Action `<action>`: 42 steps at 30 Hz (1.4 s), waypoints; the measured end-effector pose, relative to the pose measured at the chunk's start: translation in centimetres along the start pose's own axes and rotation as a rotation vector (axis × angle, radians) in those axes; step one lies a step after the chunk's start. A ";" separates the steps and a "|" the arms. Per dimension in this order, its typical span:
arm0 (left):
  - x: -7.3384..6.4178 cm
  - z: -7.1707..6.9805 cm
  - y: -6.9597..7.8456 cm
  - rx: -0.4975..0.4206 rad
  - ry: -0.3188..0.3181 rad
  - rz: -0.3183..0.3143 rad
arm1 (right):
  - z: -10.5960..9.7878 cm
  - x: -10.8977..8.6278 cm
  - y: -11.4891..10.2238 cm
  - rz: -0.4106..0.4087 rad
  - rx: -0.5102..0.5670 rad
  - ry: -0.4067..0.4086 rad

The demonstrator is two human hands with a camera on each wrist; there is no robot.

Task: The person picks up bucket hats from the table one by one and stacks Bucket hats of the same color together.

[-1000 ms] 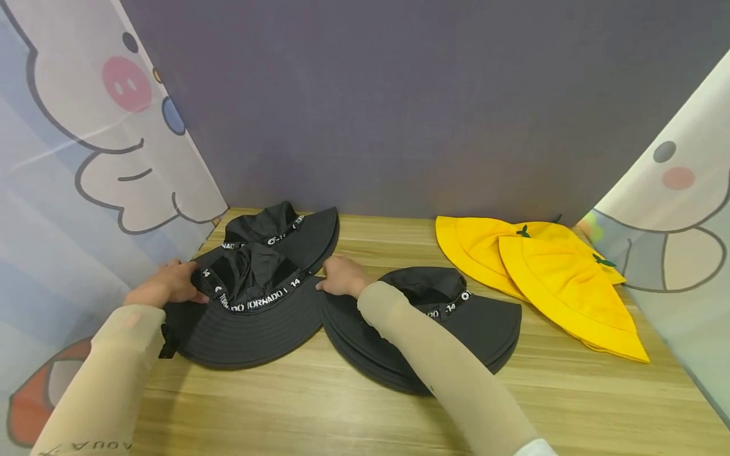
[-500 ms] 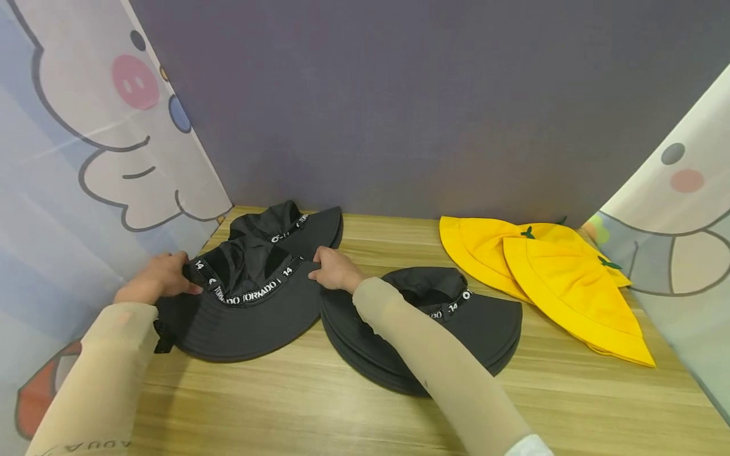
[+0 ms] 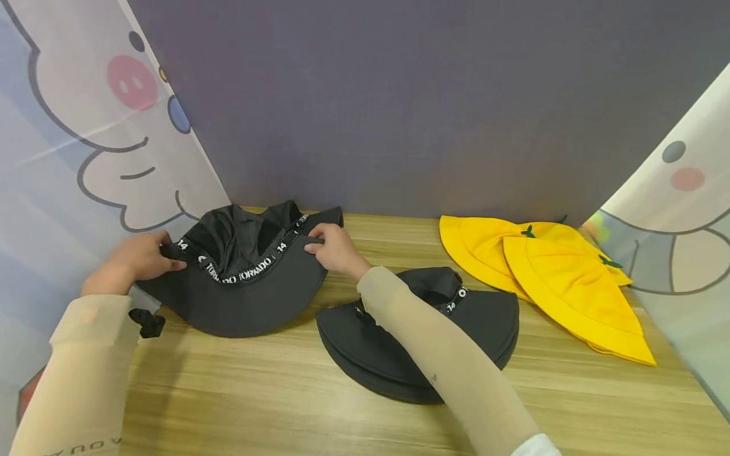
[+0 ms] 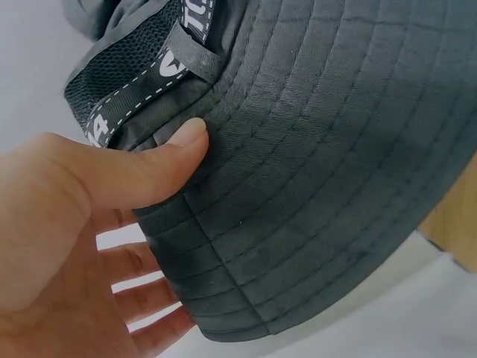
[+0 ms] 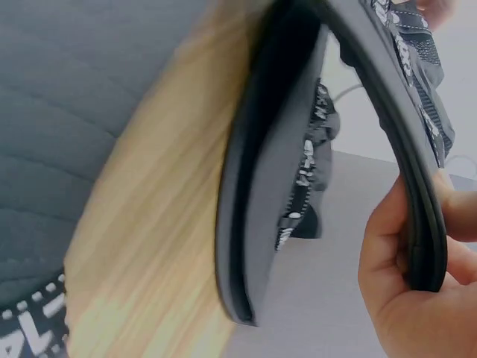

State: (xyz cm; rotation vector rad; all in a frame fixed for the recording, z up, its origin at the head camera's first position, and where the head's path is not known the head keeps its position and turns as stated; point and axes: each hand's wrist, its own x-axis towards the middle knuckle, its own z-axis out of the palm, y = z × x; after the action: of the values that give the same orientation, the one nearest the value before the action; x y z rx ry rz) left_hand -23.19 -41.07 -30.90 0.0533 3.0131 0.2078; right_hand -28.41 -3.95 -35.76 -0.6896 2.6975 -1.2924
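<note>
Nearest me on the pale wood-grain surface (image 3: 239, 392) lie black cloth hats with stitched brims (image 3: 365, 354), folded and stacked, partly hidden under the beige right sleeve (image 3: 445, 361). Just beyond, to their left, is the black cloth bucket hat with a white-lettered band (image 3: 245, 310), raised, by my reading, off the surface. My left grip (image 3: 137, 256) pinches one side of its brim, thumb on top, other fingers loosely spread below; my right grip (image 3: 341, 248) is closed on the opposite side.

I judge it very light and hard to damage: the crown looks limp and will crumple, while the stitching should keep the brim springy. The matt weave shouldn't slip. I'd hold the brim's two ends; taken by the crown, it would sag.

Behind it, another black lettered hat (image 3: 326, 223) partly shows; off right, yellow cloth hats with green leaf tabs (image 3: 570, 285) overlap.
</note>
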 end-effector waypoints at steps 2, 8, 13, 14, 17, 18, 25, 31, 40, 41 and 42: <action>0.1 -0.4 0.2 0.005 0.012 0.002 | -0.7 -0.1 -0.1 0.005 0.000 0.013; 0.6 -1.2 1.9 -0.024 -0.001 0.048 | -3.9 -0.8 0.6 0.015 -0.023 0.011; 1.3 -1.3 4.0 -0.066 -0.049 0.101 | -6.9 -1.6 1.8 0.020 0.001 -0.013; 1.4 -1.3 4.5 -0.075 -0.061 0.108 | -7.4 -1.8 2.1 0.024 0.001 -0.016; 1.8 -1.1 5.7 -0.092 -0.097 0.120 | -8.6 -2.2 3.0 0.037 -0.006 -0.015; 1.9 -1.0 6.1 -0.104 -0.101 0.130 | -9.1 -2.4 3.2 0.049 -0.004 -0.017; 2.3 0.0 8.8 -0.122 -0.112 0.178 | -11.9 -3.8 4.9 0.111 -0.022 -0.034; 2.4 0.0 11.2 -0.133 -0.186 0.193 | -14.1 -5.6 6.2 0.139 -0.021 -0.068; 2.6 0.2 14.6 -0.184 -0.222 0.247 | -17.2 -8.3 8.3 0.140 0.005 -0.086; 2.5 0.3 15.0 -0.190 -0.225 0.258 | -17.5 -8.6 8.6 0.148 0.008 -0.093; 2.5 0.4 15.3 -0.195 -0.226 0.270 | -17.8 -8.9 8.8 0.155 0.010 -0.098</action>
State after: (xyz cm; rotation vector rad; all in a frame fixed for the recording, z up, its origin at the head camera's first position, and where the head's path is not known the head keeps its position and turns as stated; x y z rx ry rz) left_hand -25.16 -25.76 -29.44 0.4353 2.7368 0.4845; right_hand -28.10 17.46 -32.09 -0.5169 2.6062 -1.2014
